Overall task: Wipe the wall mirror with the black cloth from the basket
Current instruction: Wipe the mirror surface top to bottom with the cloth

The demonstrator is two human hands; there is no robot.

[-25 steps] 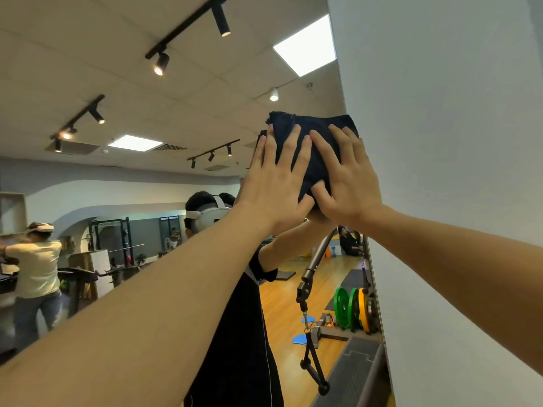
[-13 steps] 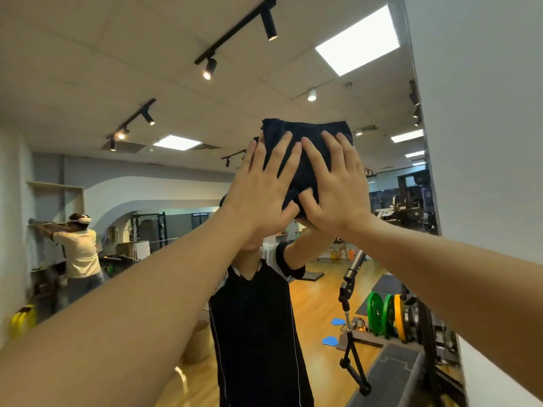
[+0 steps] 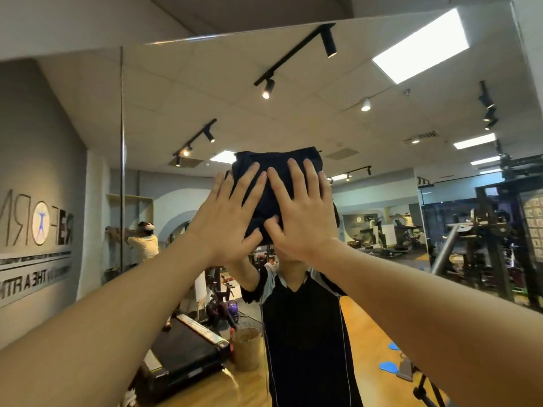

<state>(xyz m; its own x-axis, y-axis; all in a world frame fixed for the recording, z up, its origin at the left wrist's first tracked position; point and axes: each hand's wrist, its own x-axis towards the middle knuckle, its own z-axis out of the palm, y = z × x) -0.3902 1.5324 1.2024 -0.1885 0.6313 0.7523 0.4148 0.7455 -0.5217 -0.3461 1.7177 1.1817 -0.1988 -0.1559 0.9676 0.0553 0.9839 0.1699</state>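
The black cloth (image 3: 277, 174), bunched with its long axis level, lies flat against the wall mirror (image 3: 382, 201), well below the top edge, with open glass on all sides. Left hand (image 3: 227, 218) and right hand (image 3: 299, 215) press it, fingers spread flat.

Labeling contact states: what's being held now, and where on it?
Black cloth, pressed flat against the mirror by left hand and right hand, palms over its lower half. No pinch grip.
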